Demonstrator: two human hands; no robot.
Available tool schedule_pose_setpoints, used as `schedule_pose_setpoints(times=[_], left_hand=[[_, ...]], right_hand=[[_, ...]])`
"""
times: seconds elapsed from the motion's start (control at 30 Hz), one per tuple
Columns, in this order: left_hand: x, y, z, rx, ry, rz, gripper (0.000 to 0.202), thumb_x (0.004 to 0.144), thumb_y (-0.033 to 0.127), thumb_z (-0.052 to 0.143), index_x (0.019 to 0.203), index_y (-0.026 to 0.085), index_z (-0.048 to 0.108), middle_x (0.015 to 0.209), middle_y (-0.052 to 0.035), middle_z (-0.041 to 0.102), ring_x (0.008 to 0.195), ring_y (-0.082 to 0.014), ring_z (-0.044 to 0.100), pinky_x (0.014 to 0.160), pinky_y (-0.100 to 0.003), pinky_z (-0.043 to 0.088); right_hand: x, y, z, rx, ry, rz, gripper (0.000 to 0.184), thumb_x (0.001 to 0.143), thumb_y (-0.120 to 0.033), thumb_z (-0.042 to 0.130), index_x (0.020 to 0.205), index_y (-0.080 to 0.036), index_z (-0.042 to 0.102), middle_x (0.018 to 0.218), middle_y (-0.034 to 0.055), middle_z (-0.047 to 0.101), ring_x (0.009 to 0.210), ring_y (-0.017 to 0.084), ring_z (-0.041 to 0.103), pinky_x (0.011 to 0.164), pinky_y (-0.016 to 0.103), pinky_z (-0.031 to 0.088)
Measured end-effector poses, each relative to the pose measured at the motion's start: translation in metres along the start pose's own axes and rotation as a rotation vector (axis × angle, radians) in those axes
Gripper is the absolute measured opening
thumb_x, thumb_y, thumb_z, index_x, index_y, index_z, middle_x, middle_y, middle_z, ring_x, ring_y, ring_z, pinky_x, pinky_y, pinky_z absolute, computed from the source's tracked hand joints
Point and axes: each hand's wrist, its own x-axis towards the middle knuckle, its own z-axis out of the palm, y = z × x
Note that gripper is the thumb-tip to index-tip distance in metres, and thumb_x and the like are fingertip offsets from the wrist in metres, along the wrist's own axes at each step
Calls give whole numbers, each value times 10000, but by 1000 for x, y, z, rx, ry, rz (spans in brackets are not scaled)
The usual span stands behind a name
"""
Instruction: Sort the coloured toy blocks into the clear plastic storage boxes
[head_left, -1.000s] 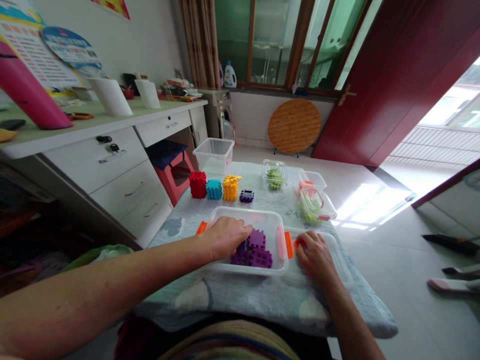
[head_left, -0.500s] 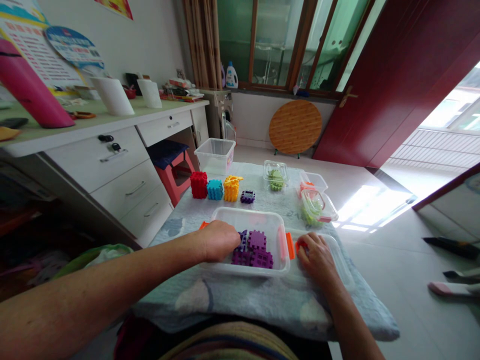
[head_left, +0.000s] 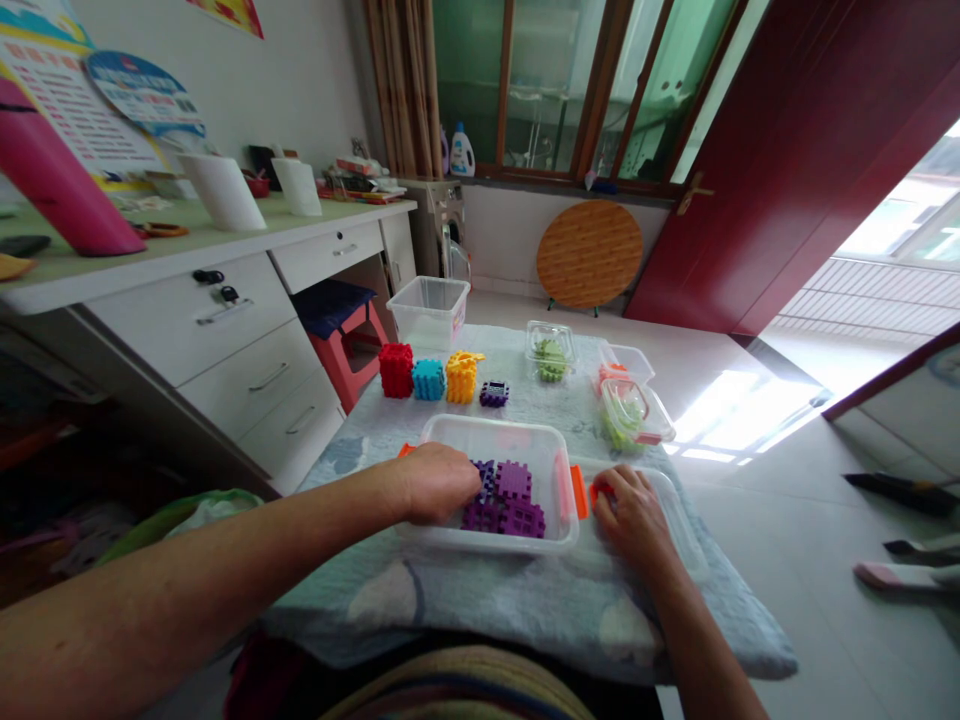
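A clear plastic box with orange side clips stands before me. Several purple interlocking block pieces lie in it. My left hand reaches over its left side with curled fingers, and the fingertips are beside a dark purple piece. Whether they grip it is hidden. To the right, my right hand rests over a clear lid, its fingers bent around a small orange-red part that I cannot identify. Behind the box stand red, blue, yellow and small dark purple blocks.
A clear tub stands at the far left of the cloth-covered table. Toward the back right are a clear container of green pieces and another lidded container. Left is a white desk beside a red stool.
The view has shifted very slightly. Both hands and the blocks keep almost the same places.
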Motion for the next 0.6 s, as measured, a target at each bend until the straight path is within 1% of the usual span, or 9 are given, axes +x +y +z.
schedule_pose_setpoints(times=[0.13,0.2,0.27,0.33,0.43,0.47,0.53,0.6], left_hand=[[-5,-4,-9,-23,41,7,204,774,117,561,812,207,740,813,-78,737,724,-230,664,596,-285,446],[-6,-11,-15,-48,99,8,175,789,137,566,784,208,726,791,-67,729,724,-225,659,602,-286,436],[-4,-20,-22,-80,197,1,159,815,167,561,810,213,713,802,-57,726,745,-222,661,616,-285,436],[-1,-29,-28,-102,335,-15,170,850,183,533,879,219,697,848,-51,728,784,-215,665,644,-282,446],[9,-39,-38,-93,555,-34,207,883,171,478,949,206,670,942,-56,727,870,-208,664,719,-285,468],[14,-40,-42,-84,611,-39,215,882,160,471,965,199,666,969,-61,724,898,-208,661,750,-290,474],[28,-41,-52,-71,672,-36,240,870,140,474,1015,185,659,1027,-73,718,959,-212,654,815,-301,479],[46,-41,-62,-70,660,-11,287,854,128,492,1097,172,638,1096,-88,704,1027,-214,640,879,-308,473]], right_hand=[[0,-1,-1,-10,9,-7,104,821,-199,490,789,-218,587,813,48,595,808,208,513,770,338,396],[0,-2,-1,-14,10,-9,104,822,-198,490,790,-218,587,816,49,595,810,208,513,773,338,396],[0,-2,-1,-16,7,-6,102,823,-197,492,788,-218,585,819,47,596,812,208,516,778,339,397],[0,-2,-1,-14,1,-1,101,829,-196,494,788,-219,584,822,47,596,814,209,519,781,341,398],[0,-2,0,-3,-2,0,98,833,-193,499,792,-218,585,827,47,597,815,208,521,780,341,402],[0,-2,0,-2,2,-2,97,832,-191,501,792,-218,585,826,47,597,812,208,522,777,341,404],[0,-1,0,-2,13,-7,96,827,-186,501,791,-219,585,822,47,598,803,206,523,765,338,407],[0,-2,0,-1,22,-8,99,823,-181,500,786,-220,582,817,46,597,795,204,525,758,337,409]])
